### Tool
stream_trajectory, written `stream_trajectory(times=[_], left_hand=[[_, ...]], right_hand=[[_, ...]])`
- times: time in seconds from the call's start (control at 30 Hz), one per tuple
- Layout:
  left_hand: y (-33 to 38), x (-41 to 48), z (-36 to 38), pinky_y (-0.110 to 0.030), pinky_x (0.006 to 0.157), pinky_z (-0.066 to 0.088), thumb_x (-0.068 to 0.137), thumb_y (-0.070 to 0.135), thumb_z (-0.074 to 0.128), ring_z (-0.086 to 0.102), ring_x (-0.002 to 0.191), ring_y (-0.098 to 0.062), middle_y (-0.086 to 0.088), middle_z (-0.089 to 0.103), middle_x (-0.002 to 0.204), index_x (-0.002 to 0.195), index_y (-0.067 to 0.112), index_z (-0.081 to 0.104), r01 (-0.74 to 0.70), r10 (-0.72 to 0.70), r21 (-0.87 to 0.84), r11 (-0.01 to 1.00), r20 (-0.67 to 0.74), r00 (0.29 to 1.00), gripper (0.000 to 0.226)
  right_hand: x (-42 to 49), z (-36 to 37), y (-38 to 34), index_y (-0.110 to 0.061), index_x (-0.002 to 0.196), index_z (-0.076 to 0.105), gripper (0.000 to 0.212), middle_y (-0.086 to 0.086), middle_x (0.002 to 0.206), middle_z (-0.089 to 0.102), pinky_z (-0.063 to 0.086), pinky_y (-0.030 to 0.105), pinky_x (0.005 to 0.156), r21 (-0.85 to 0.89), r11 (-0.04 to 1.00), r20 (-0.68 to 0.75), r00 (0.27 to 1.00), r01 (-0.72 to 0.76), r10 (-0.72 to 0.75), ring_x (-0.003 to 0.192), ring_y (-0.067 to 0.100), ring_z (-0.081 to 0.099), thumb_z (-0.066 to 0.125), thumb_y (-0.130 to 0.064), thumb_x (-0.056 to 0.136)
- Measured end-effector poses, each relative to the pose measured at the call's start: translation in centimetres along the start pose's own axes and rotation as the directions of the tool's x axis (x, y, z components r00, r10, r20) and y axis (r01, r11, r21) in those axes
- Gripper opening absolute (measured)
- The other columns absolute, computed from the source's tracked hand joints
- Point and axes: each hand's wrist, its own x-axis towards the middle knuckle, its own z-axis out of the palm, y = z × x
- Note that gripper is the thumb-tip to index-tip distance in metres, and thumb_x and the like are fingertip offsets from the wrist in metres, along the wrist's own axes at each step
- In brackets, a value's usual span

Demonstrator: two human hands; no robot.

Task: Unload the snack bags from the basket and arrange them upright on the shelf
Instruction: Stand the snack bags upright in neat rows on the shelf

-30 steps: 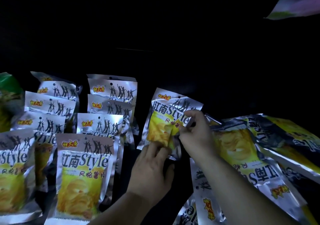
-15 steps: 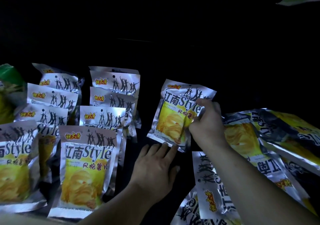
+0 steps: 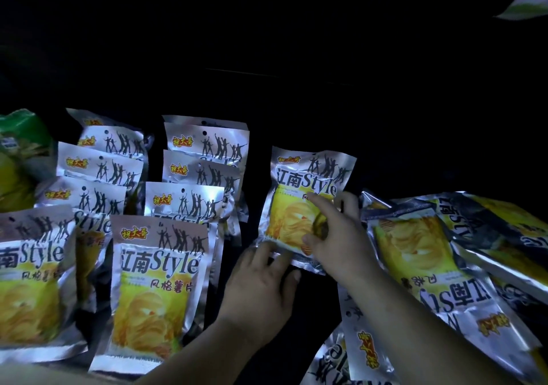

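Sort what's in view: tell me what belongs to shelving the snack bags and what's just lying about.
Part of the job:
- centre bag, held by the right hand, with the left hand touching its bottom edge
- upright rows of bags
- flat pile of bags on the right

Lying about:
- green bag, far left
- pale packet, top right corner

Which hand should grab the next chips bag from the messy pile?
Probably the right hand: it is next to the pile, while the left hand touches the bottom edge of the standing bag.
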Motion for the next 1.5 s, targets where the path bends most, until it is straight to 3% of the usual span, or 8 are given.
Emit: stream_trajectory(times=[0.3,0.53,0.63,0.8,1.0,1.23,1.4,1.5], left_hand=[[0.6,2.2,-0.2,-0.041,0.115,0.035,0.099,0.061,0.025,0.034,0.142,-0.026,-0.003,0.027,0.156,0.158,0.041,0.012,0.150,-0.147,-0.017,0.989,0.123,0.981,0.064],[1.4,2.8,-1.0,-0.043,0.116,0.028,0.100,0.057,0.032,0.025,0.141,-0.028,-0.001,0.025,0.158,0.158,0.039,-0.007,0.182,-0.200,0.104,0.978,0.204,0.958,0.072],[1.4,2.8,-0.7,-0.042,0.109,0.035,0.099,0.055,0.033,0.033,0.132,-0.029,-0.001,0.036,0.150,0.159,0.037,0.000,0.167,-0.183,0.108,0.980,0.156,0.971,0.071],[1.7,2.6,-0.9,-0.043,0.099,0.045,0.092,0.049,0.040,0.045,0.120,-0.029,-0.001,0.050,0.136,0.155,0.030,0.031,0.114,-0.114,0.036,0.993,0.005,0.993,0.066],[4.5,2.2,-2.4,-0.036,0.084,0.051,0.093,0.025,0.061,0.058,0.105,-0.025,0.001,0.060,0.114,0.132,0.022,0.059,0.066,-0.090,-0.198,0.978,-0.115,0.989,0.040],[12.6,2.1,0.0,-0.040,0.056,0.050,0.094,0.022,0.067,0.058,0.058,-0.020,-0.008,0.069,0.070,0.111,0.043,0.062,0.345,-0.037,-0.752,0.562,0.393,0.919,0.027],[15.1,1.8,0.5,-0.036,0.064,0.046,0.085,-0.007,0.072,0.057,0.068,-0.023,-0.015,0.055,0.077,0.119,0.022,0.062,0.425,-0.081,-0.840,0.337,0.424,0.902,0.045],[14.8,2.2,-1.9,-0.026,0.054,0.044,0.088,-0.015,0.061,0.054,0.063,-0.017,-0.014,0.063,0.088,0.116,0.019,0.062,0.361,-0.090,-0.845,0.395,0.356,0.930,0.044]], right_hand=[[0.3,0.6,-0.6,-0.046,0.139,0.053,0.056,-0.018,0.150,0.021,0.038,0.013,0.094,0.244,0.969,-0.023,0.999,-0.034,0.041,0.130,0.003,0.036,0.068,-0.014,0.095],[0.2,-0.6,-1.0,-0.048,0.145,0.047,0.045,-0.010,0.166,0.014,0.038,0.030,0.107,0.210,0.974,-0.023,0.996,-0.083,0.090,0.148,0.014,0.029,0.051,-0.027,0.105],[-0.5,-1.2,-0.7,-0.038,0.145,0.050,0.044,-0.011,0.147,0.040,0.052,0.033,0.091,0.055,0.998,-0.129,0.991,-0.023,0.030,0.122,0.018,0.057,0.055,-0.030,0.102],[-2.2,-4.9,-0.4,-0.041,0.140,0.051,0.040,-0.013,0.128,0.056,0.052,0.041,0.079,-0.137,0.989,-0.095,0.995,-0.050,0.037,0.099,0.018,0.060,0.055,-0.039,0.101],[-6.3,-12.0,1.8,-0.036,0.129,0.063,0.033,-0.011,0.116,0.067,0.055,0.045,0.089,0.012,0.975,-0.016,0.975,-0.223,0.223,0.107,0.018,0.065,0.062,-0.037,0.097],[-12.9,-11.4,4.7,-0.036,0.124,0.066,0.032,-0.020,0.126,0.049,0.055,0.042,0.087,0.049,0.979,-0.275,0.939,-0.199,0.205,0.114,0.020,0.060,0.057,-0.047,0.096],[-14.2,-11.4,7.1,-0.034,0.126,0.066,0.034,-0.022,0.136,0.045,0.055,0.044,0.090,0.110,0.975,-0.241,0.947,-0.193,0.214,0.110,0.007,0.062,0.058,-0.048,0.096],[-13.8,-12.4,6.6,-0.035,0.130,0.063,0.033,-0.018,0.135,0.047,0.057,0.040,0.085,0.141,0.975,-0.245,0.948,-0.171,0.202,0.095,-0.001,0.062,0.063,-0.034,0.097]])
